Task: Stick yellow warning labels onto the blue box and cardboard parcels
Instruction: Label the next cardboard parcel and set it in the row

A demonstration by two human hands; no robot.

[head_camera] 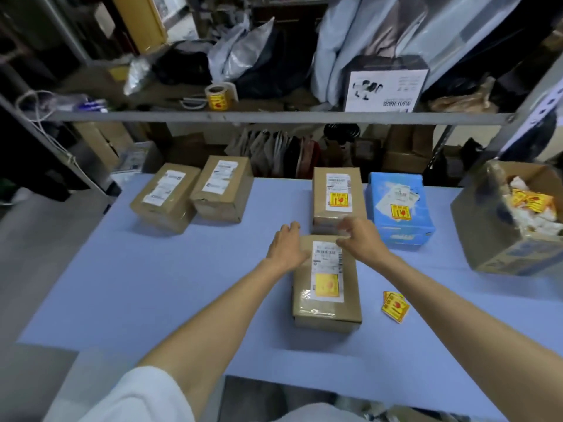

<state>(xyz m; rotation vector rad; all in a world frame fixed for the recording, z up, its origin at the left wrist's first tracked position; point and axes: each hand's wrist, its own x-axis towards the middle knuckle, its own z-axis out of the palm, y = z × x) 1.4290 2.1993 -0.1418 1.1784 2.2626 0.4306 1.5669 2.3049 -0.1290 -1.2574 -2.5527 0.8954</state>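
A cardboard parcel (326, 309) lies in front of me on the blue table (152, 284), with a yellow warning label (326, 284) stuck on its white shipping slip. My left hand (286, 248) grips the parcel's far left corner. My right hand (361, 236) holds its far right edge. Behind it stands another labelled parcel (336, 199), and to the right the blue box (399, 208) with a yellow label too. Two parcels (164, 196) (224, 190) at the far left carry only white slips. Loose yellow labels (395, 306) lie right of the near parcel.
An open carton (499, 239) with backing scraps and yellow labels stands at the table's right edge. A roll of yellow labels (220, 96) sits on the metal shelf (274, 117) behind the table, among bags and a white box (385, 86).
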